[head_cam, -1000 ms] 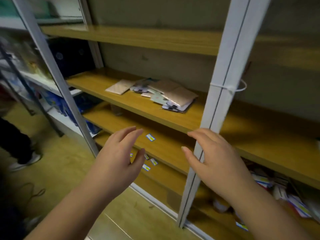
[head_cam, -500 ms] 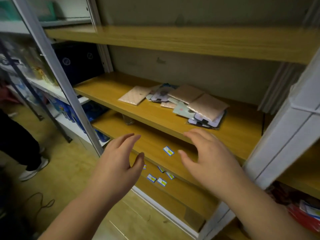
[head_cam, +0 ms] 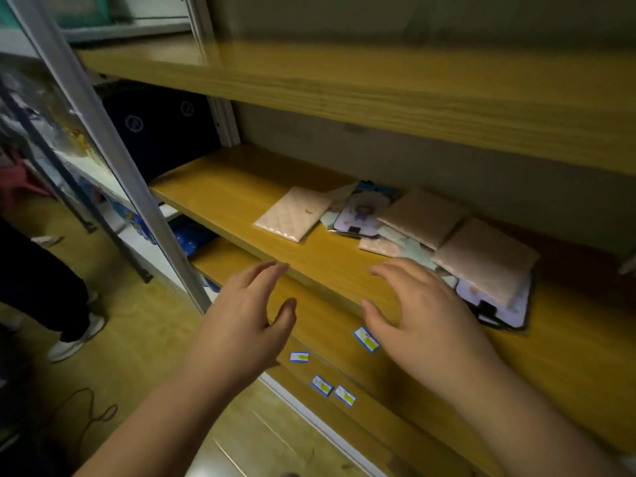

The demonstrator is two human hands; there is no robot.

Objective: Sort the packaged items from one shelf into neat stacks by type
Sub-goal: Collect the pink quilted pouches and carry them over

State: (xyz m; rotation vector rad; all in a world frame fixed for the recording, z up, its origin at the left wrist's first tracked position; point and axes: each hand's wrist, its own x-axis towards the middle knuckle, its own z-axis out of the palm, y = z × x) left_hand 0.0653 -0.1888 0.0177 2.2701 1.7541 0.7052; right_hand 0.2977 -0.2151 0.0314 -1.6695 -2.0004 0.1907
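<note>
Nothing has been sorted yet, as far as I can see: the packets [head_cam: 406, 235] lie in one loose, overlapping heap on the middle shelf [head_cam: 241, 187], toward its right side and spreading from near the back wall down to the front edge. One pale quilted pouch [head_cam: 292, 218] sits at the left end of the heap, its right corner tucked in among the others; two more pale pouches [head_cam: 454, 242] lie on top at the right, over some phone-case packs [head_cam: 361, 213] and thin cards. Types are mixed throughout, no stack started.

Both hands hover in front of the shelf's front edge, holding nothing. The left hand [head_cam: 247, 325] has its fingers relaxed and spread, clear of everything. The right hand [head_cam: 423, 315] is likewise released, fingers reaching toward the near end of the heap; whether they touch a packet I cannot tell.

So all the work is left: pulling the heap apart, grouping pouches, cases and cards, and squaring each pile
</note>
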